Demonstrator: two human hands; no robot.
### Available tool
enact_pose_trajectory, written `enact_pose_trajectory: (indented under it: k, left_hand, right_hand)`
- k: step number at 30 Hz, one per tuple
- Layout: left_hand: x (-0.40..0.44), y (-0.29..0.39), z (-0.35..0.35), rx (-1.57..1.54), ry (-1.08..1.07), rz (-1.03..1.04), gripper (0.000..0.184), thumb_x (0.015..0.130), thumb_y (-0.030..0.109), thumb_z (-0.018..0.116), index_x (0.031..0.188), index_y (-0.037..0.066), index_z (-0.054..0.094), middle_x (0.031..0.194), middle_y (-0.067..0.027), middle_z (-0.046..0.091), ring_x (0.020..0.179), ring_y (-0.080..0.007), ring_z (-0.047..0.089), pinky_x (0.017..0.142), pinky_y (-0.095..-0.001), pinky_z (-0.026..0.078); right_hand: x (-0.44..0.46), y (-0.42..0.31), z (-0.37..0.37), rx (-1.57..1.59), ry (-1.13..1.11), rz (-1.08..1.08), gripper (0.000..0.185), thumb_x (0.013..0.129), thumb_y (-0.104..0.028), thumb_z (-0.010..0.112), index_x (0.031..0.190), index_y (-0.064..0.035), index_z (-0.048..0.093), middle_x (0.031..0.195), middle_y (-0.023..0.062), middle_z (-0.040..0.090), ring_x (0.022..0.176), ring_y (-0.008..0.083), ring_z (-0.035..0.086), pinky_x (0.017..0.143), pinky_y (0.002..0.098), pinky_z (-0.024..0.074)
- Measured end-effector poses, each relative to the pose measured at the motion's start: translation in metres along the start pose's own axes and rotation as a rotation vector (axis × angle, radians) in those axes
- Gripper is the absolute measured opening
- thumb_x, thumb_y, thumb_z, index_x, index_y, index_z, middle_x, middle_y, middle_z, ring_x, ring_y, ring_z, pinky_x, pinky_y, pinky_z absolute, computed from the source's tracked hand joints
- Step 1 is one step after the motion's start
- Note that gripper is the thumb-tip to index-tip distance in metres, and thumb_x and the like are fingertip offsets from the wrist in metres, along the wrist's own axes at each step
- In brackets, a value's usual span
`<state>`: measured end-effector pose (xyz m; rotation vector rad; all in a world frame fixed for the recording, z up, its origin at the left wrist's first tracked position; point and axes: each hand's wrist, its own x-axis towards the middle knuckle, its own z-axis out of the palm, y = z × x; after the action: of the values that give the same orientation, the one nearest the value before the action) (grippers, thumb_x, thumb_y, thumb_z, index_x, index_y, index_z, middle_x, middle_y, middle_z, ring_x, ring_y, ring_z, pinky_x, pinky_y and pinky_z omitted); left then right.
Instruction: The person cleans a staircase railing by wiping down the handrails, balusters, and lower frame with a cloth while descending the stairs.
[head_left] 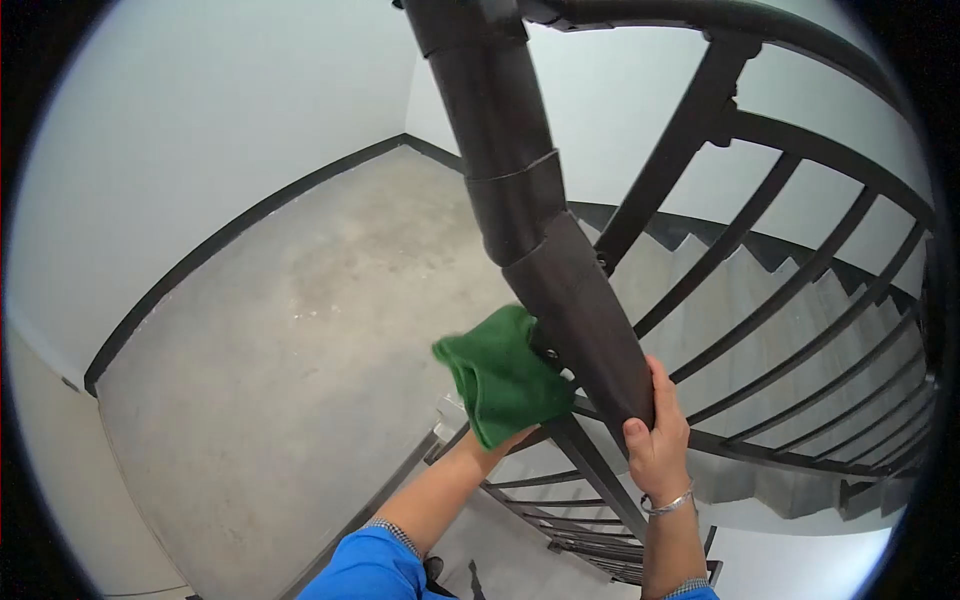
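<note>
A green cloth [505, 375] covers most of my left hand [512, 440], which holds it against the underside and left side of the dark brown handrail [585, 310]. The cloth hides the fingers of that hand. Lower down on the same handrail, my right hand [660, 445] is closed around the rail's right side, with the thumb on top. A silver bracelet [668, 500] circles my right wrist. Bolts show on the rail's side next to the cloth.
Dark metal balusters [765, 310] and an upper curved rail [690, 12] stand to the right. Behind them are grey stairs [760, 350]. A concrete landing [280, 380] with a dark baseboard [230, 225] spreads left. More railing [570, 515] lies below my arms.
</note>
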<state>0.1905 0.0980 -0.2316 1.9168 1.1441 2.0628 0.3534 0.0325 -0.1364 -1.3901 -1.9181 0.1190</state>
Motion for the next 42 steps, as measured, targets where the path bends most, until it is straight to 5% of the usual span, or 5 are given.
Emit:
enact_pose_trajectory:
  k: [22, 27, 33, 38, 42]
  left_hand:
    - [-0.161, -0.169, -0.057, -0.015, -0.704, -0.432, 0.036, 0.051, 0.02, 0.072, 0.082, 0.007, 0.058, 0.078, -0.0151, 0.06, 0.072, -0.031, 0.06, 0.063, -0.0386, 0.047]
    - [-0.264, -0.241, -0.026, -1.342, 0.039, -0.952, 0.041, 0.083, 0.029, 0.056, 0.116, 0.006, 0.051, 0.106, -0.0124, 0.056, 0.098, -0.0199, 0.052, 0.086, -0.0302, 0.04]
    - [-0.136, -0.271, 0.002, -0.055, -0.344, 0.052, 0.025, 0.085, 0.022, 0.051, 0.106, 0.009, 0.055, 0.102, -0.009, 0.056, 0.093, -0.0259, 0.053, 0.08, -0.0398, 0.043]
    - [0.014, -0.195, 0.051, -0.509, -0.789, 0.118, 0.037, 0.082, 0.016, 0.057, 0.117, 0.009, 0.048, 0.115, -0.0051, 0.051, 0.106, -0.0183, 0.049, 0.089, -0.0334, 0.044]
    - [0.004, -0.188, 0.129, -0.72, -0.194, 0.355, 0.057, 0.079, 0.022, 0.053, 0.134, 0.022, 0.036, 0.142, -0.0083, 0.024, 0.118, -0.0301, 0.041, 0.09, -0.0342, 0.043]
  right_hand:
    - [-0.037, 0.012, 0.026, 0.228, 0.395, 0.213, 0.065, 0.088, -0.054, 0.028, 0.121, -0.0011, 0.047, 0.11, 0.0142, 0.057, 0.098, 0.022, 0.056, 0.085, 0.0307, 0.0414]
    - [-0.027, -0.003, 0.016, 0.125, 0.287, 0.212, 0.06, 0.091, -0.05, 0.028, 0.119, -0.0002, 0.048, 0.102, 0.0147, 0.06, 0.096, 0.021, 0.058, 0.087, 0.0335, 0.0437]
    - [-0.023, -0.002, 0.017, 0.086, 0.2, 0.133, 0.063, 0.09, -0.052, 0.023, 0.113, 0.0, 0.05, 0.1, 0.0143, 0.06, 0.086, 0.0217, 0.06, 0.079, 0.0332, 0.0458]
    - [-0.037, 0.002, 0.004, 0.166, 0.221, 0.187, 0.065, 0.089, -0.055, 0.027, 0.115, 0.0002, 0.05, 0.104, 0.0147, 0.059, 0.09, 0.0234, 0.058, 0.082, 0.0344, 0.0442]
    - [-0.053, 0.029, -0.03, 0.071, 0.632, 0.245, 0.065, 0.087, -0.056, 0.033, 0.12, -0.0015, 0.047, 0.109, 0.0131, 0.056, 0.097, 0.0249, 0.055, 0.088, 0.0369, 0.0416]
